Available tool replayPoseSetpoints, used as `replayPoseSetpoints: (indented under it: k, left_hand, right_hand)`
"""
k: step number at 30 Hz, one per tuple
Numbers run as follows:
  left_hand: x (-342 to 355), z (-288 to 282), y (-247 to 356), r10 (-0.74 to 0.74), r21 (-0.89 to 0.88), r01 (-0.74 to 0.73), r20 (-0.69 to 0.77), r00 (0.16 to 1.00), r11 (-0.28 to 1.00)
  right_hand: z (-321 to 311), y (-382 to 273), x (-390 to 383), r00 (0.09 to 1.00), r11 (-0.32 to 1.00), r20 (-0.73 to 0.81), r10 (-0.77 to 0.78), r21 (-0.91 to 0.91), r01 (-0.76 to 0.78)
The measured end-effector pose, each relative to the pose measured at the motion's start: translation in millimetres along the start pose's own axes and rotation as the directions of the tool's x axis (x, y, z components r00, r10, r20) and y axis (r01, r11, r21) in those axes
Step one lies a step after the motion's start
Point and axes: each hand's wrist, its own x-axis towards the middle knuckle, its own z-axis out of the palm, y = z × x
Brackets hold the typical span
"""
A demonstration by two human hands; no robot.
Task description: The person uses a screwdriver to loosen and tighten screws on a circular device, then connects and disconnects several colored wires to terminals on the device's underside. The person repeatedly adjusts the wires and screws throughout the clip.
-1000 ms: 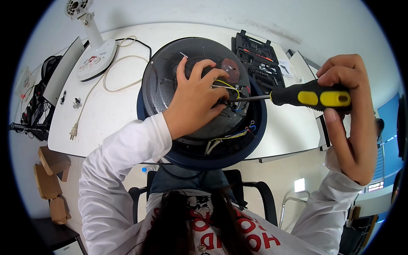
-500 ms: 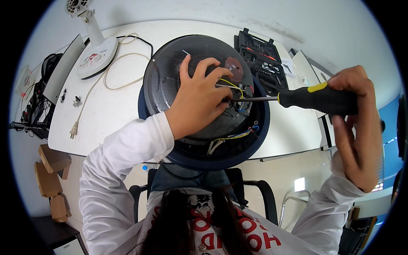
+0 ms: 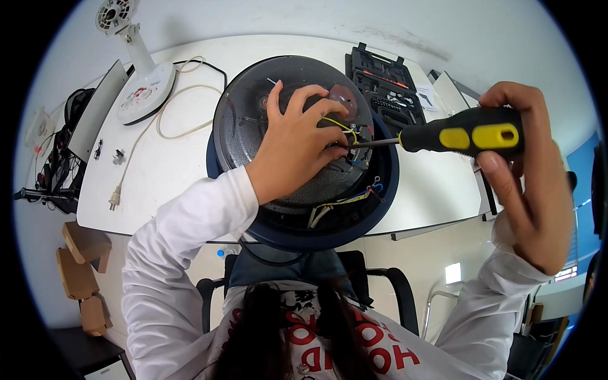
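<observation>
A dark, speckled round metal pan-like body (image 3: 244,136) lies in a navy blue round housing (image 3: 387,196), probably parts of an appliance. My left hand (image 3: 291,139) rests across it. Its outer fingers are spread, while thumb and index finger pinch at the screwdriver's tip; what lies between them is hidden. In my right hand (image 3: 532,171) is a black and yellow screwdriver (image 3: 462,134), held by its handle at the right. Its shaft points left to the small wired parts. Yellow and other coloured wires (image 3: 345,201) show inside the housing.
A black tool case (image 3: 386,85) stands open at the back right of the white table (image 3: 437,196). At the left are a white fan stand (image 3: 149,88), its cord and plug (image 3: 114,199), and a small metal part (image 3: 118,156). Cardboard boxes (image 3: 79,272) lie on the floor.
The screwdriver's handle has turned, so its yellow patches now face up, and it has shifted slightly left. My left hand stays in nearly the same place.
</observation>
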Motion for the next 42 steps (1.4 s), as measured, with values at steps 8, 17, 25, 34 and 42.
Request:
replayPoseSetpoints:
  k: [8, 17, 25, 34, 42]
  left_hand:
    - [1.0, 2.1, 4.4, 0.028, 0.042, -0.027, -0.021, 0.999, 0.999]
    - [0.0, 1.2, 5.3, 0.012, 0.007, -0.012, -0.011, 1.0, 1.0]
    - [7.5, -1.9, 3.5, 0.021, 0.041, -0.021, -0.006, 1.0, 0.999]
    - [6.0, 1.4, 6.8, 0.025, 0.068, -0.024, -0.007, 1.0, 0.997]
    - [12.4, -16.6, -8.1, -0.047, -0.263, 0.038, -0.029, 0.998, 0.964]
  right_hand:
    - [-3.2, 6.3, 12.8, 0.954, 0.957, -0.076, -0.289, -0.046, 0.286]
    - [-9.5, 22.7, 30.4, 0.967, 0.967, 0.01, -0.254, -0.002, 0.254]
    - [0.2, 26.4, 35.5, 0.936, 0.937, -0.043, -0.348, -0.053, 0.346]
    - [-17.8, 39.7, 23.9, 0.879, 0.882, 0.097, -0.468, 0.117, 0.457]
    - [3.0, 31.1, 17.0, 0.985, 0.985, -0.044, -0.167, 0.031, 0.168]
